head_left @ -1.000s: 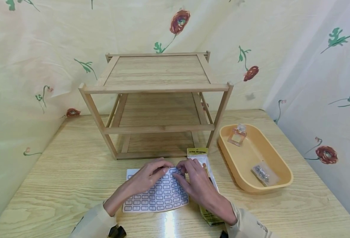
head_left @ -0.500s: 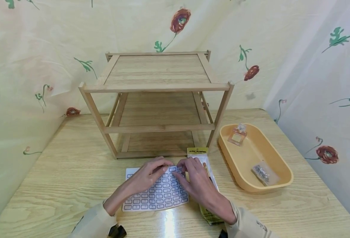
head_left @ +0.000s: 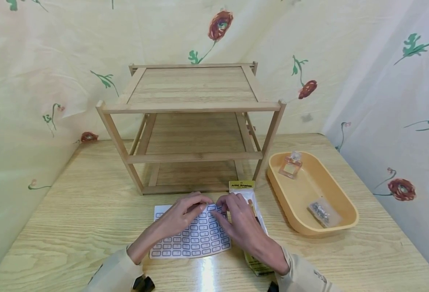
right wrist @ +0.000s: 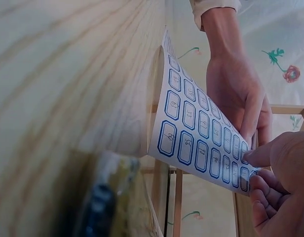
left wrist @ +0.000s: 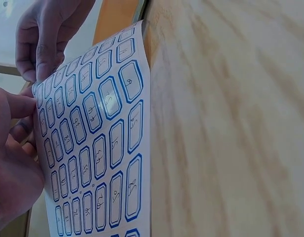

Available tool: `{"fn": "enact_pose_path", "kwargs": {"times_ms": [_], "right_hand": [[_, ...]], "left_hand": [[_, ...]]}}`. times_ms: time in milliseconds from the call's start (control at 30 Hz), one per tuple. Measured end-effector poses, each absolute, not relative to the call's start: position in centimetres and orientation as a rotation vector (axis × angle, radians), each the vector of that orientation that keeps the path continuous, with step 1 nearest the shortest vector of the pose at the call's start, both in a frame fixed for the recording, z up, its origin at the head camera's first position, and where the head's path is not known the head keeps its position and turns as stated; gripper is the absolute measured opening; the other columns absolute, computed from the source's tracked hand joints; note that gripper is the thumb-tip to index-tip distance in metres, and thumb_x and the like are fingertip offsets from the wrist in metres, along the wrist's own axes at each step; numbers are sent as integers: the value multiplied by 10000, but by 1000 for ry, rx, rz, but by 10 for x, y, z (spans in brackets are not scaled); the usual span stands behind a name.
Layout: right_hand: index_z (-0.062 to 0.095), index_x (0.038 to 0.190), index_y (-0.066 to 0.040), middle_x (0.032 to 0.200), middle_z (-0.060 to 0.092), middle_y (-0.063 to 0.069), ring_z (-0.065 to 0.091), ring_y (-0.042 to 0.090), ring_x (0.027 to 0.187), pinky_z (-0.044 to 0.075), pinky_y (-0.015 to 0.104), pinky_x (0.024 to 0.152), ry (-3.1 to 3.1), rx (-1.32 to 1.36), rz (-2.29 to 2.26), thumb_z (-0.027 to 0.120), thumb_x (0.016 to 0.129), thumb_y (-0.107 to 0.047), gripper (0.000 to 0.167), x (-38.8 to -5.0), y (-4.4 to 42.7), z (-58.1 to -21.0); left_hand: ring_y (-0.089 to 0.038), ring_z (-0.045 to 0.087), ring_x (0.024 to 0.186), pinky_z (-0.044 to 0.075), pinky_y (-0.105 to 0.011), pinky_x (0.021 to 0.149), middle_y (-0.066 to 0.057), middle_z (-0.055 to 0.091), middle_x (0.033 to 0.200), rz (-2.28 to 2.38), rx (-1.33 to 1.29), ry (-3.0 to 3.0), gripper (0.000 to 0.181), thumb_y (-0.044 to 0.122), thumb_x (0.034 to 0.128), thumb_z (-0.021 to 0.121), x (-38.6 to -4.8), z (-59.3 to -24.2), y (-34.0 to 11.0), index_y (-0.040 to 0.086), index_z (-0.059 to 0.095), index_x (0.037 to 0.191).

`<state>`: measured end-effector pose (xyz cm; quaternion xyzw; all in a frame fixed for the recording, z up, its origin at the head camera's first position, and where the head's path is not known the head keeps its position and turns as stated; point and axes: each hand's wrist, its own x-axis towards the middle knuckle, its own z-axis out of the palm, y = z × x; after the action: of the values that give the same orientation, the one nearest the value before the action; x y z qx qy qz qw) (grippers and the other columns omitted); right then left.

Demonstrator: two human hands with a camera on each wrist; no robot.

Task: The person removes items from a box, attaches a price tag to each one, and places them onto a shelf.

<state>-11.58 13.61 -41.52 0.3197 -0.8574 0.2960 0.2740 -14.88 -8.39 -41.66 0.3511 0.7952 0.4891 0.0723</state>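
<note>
A white sheet of label stickers (head_left: 190,245) stands partly lifted off the table, its far edge raised. Blue borders frame the labels, and handwritten numbers show on them in the left wrist view. My left hand (head_left: 181,217) pinches the raised far edge between thumb and fingers. Close beside it, my right hand (head_left: 245,225) pinches the same edge near the right corner; its thumb (right wrist: 260,155) lies on the printed side in the right wrist view. Whether a single label is lifted is too small to tell. Under the right hand lies a packet of artist brushes (head_left: 242,185), partly covered.
A three-tier wooden shelf (head_left: 192,107) stands behind the hands on the wooden table (head_left: 72,211). To the right is a yellow tray (head_left: 309,162) holding a perfume bottle (head_left: 291,167) and a small clear bag of metal parts (head_left: 323,213). Flowered cloth hangs behind.
Both hands keep their place and their pinch on the sheet. The sheet's near edge has shifted up very slightly; nothing else visibly differs.
</note>
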Motion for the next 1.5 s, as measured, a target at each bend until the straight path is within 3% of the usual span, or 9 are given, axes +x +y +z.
{"fn": "enact_pose_path", "kwargs": {"times_ms": [367,567,800,1000,1267,1500], "right_hand": [[614,947,-68,834,584,-16,496,138,759,425,263,646,-2320,850,868,825,838,28,256,-119,135,-414],[605,943,-86,840,592,-16,496,141,773,430,252,638,-2361,850,872,791,844,69,262,-119,135,-415],[610,945,-81,841,593,-8,504,144,784,448,266,656,-2387,843,836,777,852,54,234,-118,137,-416],[609,960,-63,872,579,15,487,148,803,454,275,674,-2423,867,809,726,930,-7,134,-117,137,-415],[595,941,-84,865,568,-7,475,128,789,439,273,680,-2377,881,806,780,859,56,246,-116,136,-415],[603,944,-92,865,586,-12,495,131,791,446,274,691,-2337,893,841,768,861,50,233,-117,138,-416]], "left_hand": [[-164,614,1061,511,-341,950,-30,655,1211,1466,1045,2396,285,136,1111,473,-150,-417,-84,55,658,1311],[-219,608,1184,487,-405,1042,-33,657,1250,1461,1025,2394,261,105,1071,532,-150,-419,-84,65,672,1288],[-269,576,1281,477,-449,1066,-33,634,1298,1448,994,2376,301,73,1026,595,-148,-417,-83,56,660,1320],[-265,567,1294,477,-460,1064,-24,631,1303,1415,972,2415,303,69,1023,593,-148,-416,-82,72,667,1317],[-270,566,1294,485,-451,1056,-32,633,1312,1431,952,2401,297,59,1021,594,-147,-417,-82,69,663,1310],[-296,567,1302,486,-511,1046,-58,652,1324,1441,977,2400,278,81,1032,595,-149,-418,-81,86,642,1306]]}}
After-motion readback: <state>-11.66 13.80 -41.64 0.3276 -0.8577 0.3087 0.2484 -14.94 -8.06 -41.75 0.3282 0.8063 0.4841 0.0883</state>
